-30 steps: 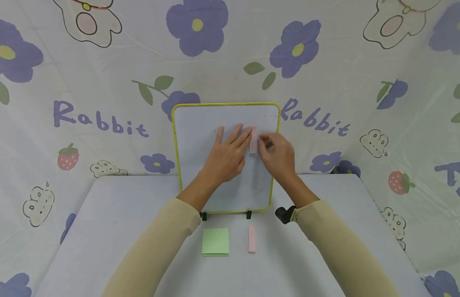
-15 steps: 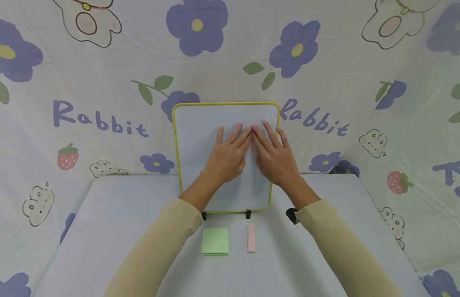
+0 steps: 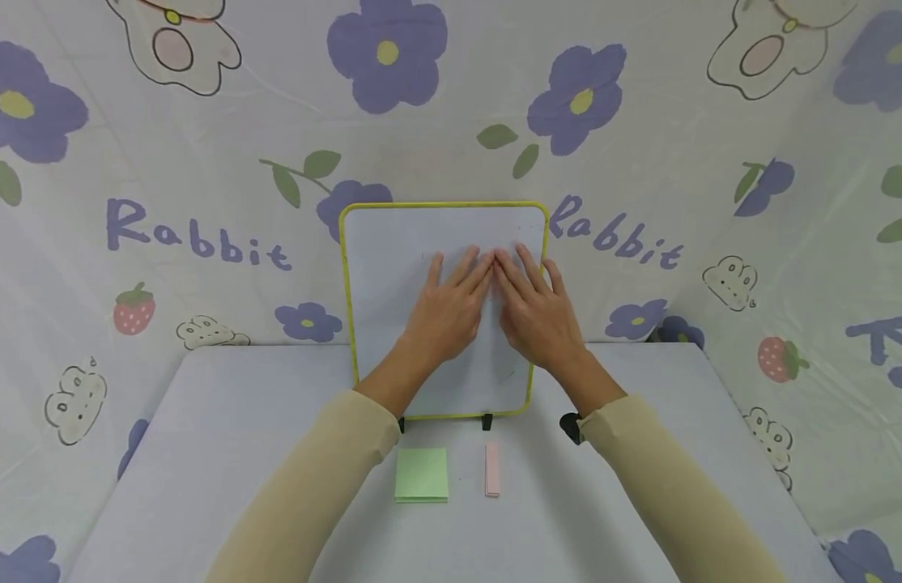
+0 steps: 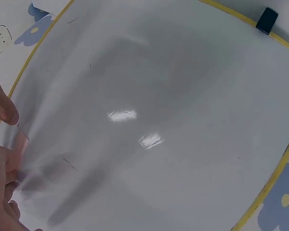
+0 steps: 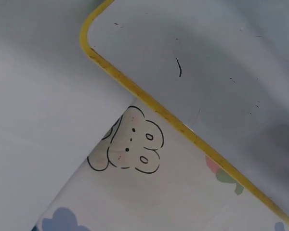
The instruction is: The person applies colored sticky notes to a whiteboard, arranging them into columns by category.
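A whiteboard (image 3: pixel 381 283) with a yellow frame stands upright on the table. My left hand (image 3: pixel 448 312) rests on it with fingers spread and straight. Beside it my right hand (image 3: pixel 542 317) presses the board, fingers extended, its index fingertip meeting the left one. Beneath the fingers, a pink sticky strip (image 4: pixel 21 144) peeks out in the left wrist view; in the head view the hands cover nearly all of it. The right wrist view has the board's corner but no hand.
On the table (image 3: pixel 261 453) before the board lie a green sticky note pad (image 3: pixel 422 474) and a narrow pink sticky note pad (image 3: pixel 492 470). Small black feet (image 3: pixel 487 422) support the board's lower edge. A patterned cloth (image 3: pixel 436 154) hangs behind.
My right hand, curled beside the pink strip a second ago, has straightened its fingers and moved left onto it. The left hand has stayed nearly in place.
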`<state>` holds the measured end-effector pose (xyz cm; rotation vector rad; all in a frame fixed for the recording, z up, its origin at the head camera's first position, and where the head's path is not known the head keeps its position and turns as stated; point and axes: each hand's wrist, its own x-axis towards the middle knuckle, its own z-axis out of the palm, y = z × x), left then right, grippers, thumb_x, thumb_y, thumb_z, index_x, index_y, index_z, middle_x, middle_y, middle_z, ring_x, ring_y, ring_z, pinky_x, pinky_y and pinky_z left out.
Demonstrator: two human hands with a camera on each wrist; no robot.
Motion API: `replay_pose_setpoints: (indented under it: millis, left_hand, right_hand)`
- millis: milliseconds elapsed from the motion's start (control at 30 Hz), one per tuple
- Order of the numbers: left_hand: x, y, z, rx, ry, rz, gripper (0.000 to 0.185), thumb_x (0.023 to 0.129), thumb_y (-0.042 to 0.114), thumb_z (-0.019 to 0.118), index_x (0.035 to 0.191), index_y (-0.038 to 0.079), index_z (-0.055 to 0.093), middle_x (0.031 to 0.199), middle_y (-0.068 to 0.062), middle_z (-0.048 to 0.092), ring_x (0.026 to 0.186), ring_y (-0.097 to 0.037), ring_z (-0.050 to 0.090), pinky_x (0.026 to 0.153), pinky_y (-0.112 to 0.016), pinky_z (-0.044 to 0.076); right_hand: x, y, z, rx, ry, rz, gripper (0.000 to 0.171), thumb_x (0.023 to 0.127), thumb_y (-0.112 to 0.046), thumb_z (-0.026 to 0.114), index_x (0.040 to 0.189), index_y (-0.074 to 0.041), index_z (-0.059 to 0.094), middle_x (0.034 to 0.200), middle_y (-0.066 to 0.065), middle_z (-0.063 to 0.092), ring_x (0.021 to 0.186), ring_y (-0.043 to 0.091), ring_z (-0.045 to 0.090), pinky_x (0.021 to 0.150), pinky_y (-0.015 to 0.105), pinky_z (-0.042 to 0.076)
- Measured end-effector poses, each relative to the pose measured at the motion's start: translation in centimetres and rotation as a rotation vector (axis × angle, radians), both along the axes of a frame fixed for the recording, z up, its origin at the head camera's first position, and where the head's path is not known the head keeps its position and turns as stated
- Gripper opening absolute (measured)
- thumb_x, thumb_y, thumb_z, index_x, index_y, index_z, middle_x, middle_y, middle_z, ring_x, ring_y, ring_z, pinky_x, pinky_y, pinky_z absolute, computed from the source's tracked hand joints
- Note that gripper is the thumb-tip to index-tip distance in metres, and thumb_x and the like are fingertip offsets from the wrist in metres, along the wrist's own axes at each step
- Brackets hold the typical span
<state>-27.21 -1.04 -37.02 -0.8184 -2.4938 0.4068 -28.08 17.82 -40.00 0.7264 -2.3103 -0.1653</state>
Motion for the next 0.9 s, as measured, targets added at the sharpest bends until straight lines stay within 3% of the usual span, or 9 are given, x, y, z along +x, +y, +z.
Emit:
replay_pose_setpoints:
  millis: [900]
  left_hand:
    - [0.3,0.0,-0.4,-0.081,-0.014,0.021,0.059,0.103,0.032,0.047,0.157,0.012,0.032,0.163,0.000,0.028,0.150,-0.021,0.021,0.111,-0.058,0.028]
  right_hand:
    - [0.4,0.1,-1.3,-0.064,-0.031,0.042,0.073,0.084,-0.017,0.070,0.150,-0.003,0.042,0.158,0.009,0.037,0.147,0.034,0.029,0.111,0.054,0.028]
